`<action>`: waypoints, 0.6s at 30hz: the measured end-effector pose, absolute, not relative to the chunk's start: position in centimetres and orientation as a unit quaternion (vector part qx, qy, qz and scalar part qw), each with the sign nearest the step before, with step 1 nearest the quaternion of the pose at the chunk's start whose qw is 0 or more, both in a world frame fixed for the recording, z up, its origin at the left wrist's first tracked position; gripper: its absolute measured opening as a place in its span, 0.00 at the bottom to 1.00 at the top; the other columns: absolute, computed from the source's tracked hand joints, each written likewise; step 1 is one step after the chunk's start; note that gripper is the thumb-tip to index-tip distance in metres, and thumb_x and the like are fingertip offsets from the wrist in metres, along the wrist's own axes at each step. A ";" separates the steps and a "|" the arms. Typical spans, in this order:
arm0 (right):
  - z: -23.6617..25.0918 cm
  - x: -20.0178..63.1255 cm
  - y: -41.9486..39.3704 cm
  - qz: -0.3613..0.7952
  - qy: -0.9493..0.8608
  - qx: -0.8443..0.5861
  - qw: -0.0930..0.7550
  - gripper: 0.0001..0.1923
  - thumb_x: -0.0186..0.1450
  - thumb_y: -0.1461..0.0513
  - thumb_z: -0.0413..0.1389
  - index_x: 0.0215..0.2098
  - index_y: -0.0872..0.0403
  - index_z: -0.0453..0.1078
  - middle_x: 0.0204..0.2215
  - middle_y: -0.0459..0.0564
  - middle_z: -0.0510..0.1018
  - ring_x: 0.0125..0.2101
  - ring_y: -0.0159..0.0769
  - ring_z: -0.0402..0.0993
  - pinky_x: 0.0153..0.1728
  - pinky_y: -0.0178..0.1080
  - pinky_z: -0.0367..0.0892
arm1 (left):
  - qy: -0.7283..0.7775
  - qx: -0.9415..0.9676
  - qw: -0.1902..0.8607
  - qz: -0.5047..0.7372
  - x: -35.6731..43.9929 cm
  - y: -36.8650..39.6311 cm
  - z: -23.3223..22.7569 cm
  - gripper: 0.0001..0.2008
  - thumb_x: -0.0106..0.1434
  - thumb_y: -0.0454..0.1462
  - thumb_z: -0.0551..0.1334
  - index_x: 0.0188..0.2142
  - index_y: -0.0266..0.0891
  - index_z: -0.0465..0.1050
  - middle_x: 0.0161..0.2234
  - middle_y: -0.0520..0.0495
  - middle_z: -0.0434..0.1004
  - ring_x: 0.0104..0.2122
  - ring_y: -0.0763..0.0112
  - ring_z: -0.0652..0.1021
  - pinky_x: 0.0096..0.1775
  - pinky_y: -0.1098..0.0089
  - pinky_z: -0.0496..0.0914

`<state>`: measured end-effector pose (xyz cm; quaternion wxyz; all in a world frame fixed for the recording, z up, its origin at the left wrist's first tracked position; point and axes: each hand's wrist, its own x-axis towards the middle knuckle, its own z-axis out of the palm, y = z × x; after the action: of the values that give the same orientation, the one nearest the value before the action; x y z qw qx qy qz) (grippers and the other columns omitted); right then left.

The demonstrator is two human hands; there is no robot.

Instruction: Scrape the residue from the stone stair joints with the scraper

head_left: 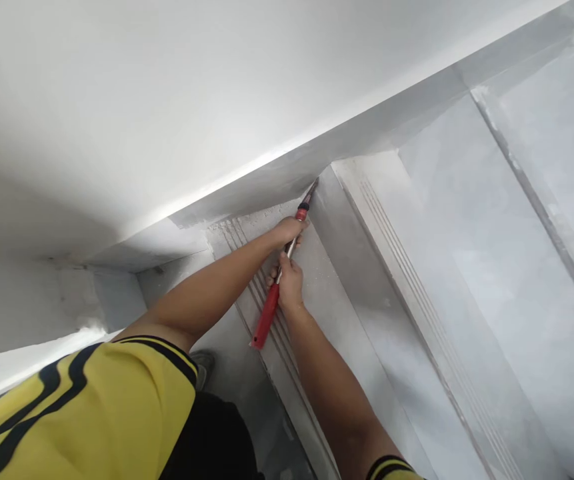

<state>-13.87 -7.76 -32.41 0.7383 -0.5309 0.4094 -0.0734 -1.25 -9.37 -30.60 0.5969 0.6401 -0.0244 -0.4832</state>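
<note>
You hold a long-handled scraper (281, 270) in both hands, stretched out ahead of you over a set of pale grey stair treads (317, 280). The tool has a red grip at its lower end, a thin bright metal shaft in the middle, a small red collar further up, and a dark flat blade at the tip. It lies on a slant, the red grip pointing back towards you and the blade pointing up and to the right.

Your left hand (291, 230) is closed around the shaft just below the red collar, fingers wrapped over the top. Your right hand (289, 283) is closed around the shaft lower down, right above the red grip, which sticks out free below your fist. The two hands sit near one another but are not touching.

The blade tip meets the corner where the dusty tread joins the riser and the white wall (167, 100) running alongside. The tread under your hands is speckled with pale dust and grit, and grooved lines run along its front edge. A yellow sleeve with black stripes (91, 400) covers your left shoulder.
</note>
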 end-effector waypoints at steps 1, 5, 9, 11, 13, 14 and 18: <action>-32.3 -13.8 -7.9 -0.075 0.409 -0.529 0.740 0.19 0.58 0.48 0.54 0.24 0.53 0.57 0.13 0.39 0.61 0.11 0.25 0.57 0.11 0.30 0.49 | -0.032 0.642 0.595 -0.482 -1.2 -9.4 -30.7 0.11 0.64 0.43 0.52 0.30 0.39 0.57 0.15 0.53 0.61 0.14 0.73 0.65 0.22 0.72 0.61; -32.0 -18.9 -7.2 -0.096 0.433 -0.503 0.742 0.20 0.57 0.47 0.55 0.25 0.53 0.58 0.14 0.39 0.62 0.11 0.25 0.57 0.11 0.30 0.51 | -0.087 0.645 0.565 -0.506 -5.8 -9.4 -30.9 0.12 0.63 0.43 0.52 0.27 0.38 0.60 0.15 0.50 0.64 0.15 0.72 0.66 0.21 0.73 0.58; -31.8 -25.9 -5.4 -0.127 0.507 -0.441 0.730 0.21 0.56 0.46 0.56 0.25 0.52 0.56 0.13 0.38 0.59 0.11 0.25 0.55 0.11 0.30 0.54 | -0.135 0.623 0.520 -0.569 -12.8 -9.1 -30.9 0.15 0.59 0.43 0.58 0.21 0.37 0.62 0.12 0.49 0.63 0.14 0.73 0.64 0.20 0.74 0.56; -31.5 -26.2 -5.3 -0.126 0.517 -0.430 0.729 0.21 0.55 0.46 0.57 0.25 0.52 0.56 0.13 0.38 0.59 0.11 0.25 0.55 0.11 0.31 0.54 | -0.135 0.617 0.516 -0.579 -13.3 -9.1 -30.6 0.16 0.59 0.43 0.59 0.19 0.37 0.62 0.11 0.49 0.63 0.13 0.73 0.64 0.20 0.74 0.56; -31.2 -23.7 -6.1 -0.106 0.496 -0.450 0.735 0.20 0.55 0.47 0.57 0.25 0.52 0.57 0.14 0.39 0.60 0.11 0.25 0.56 0.11 0.31 0.54 | -0.118 0.624 0.534 -0.558 -10.9 -9.3 -30.3 0.16 0.61 0.42 0.56 0.20 0.37 0.61 0.12 0.49 0.63 0.14 0.73 0.64 0.20 0.73 0.58; -31.1 -21.8 -6.8 -0.091 0.479 -0.470 0.736 0.20 0.55 0.47 0.57 0.24 0.53 0.57 0.14 0.39 0.61 0.11 0.26 0.56 0.11 0.31 0.53 | -0.103 0.631 0.549 -0.538 -9.0 -9.4 -30.1 0.15 0.63 0.42 0.54 0.22 0.37 0.60 0.13 0.49 0.63 0.14 0.73 0.64 0.21 0.73 0.59; -31.1 -15.1 -8.6 -0.068 0.417 -0.537 0.730 0.21 0.55 0.46 0.55 0.24 0.53 0.58 0.13 0.40 0.62 0.12 0.26 0.58 0.10 0.30 0.51 | -0.045 0.643 0.600 -0.474 -2.3 -9.7 -29.6 0.12 0.65 0.43 0.52 0.28 0.39 0.58 0.15 0.53 0.60 0.15 0.75 0.65 0.24 0.73 0.64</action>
<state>-15.06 -8.57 -31.12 0.7301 -0.5373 0.4169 -0.0676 -2.32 -9.74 -29.59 0.6001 0.6431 -0.0448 -0.4736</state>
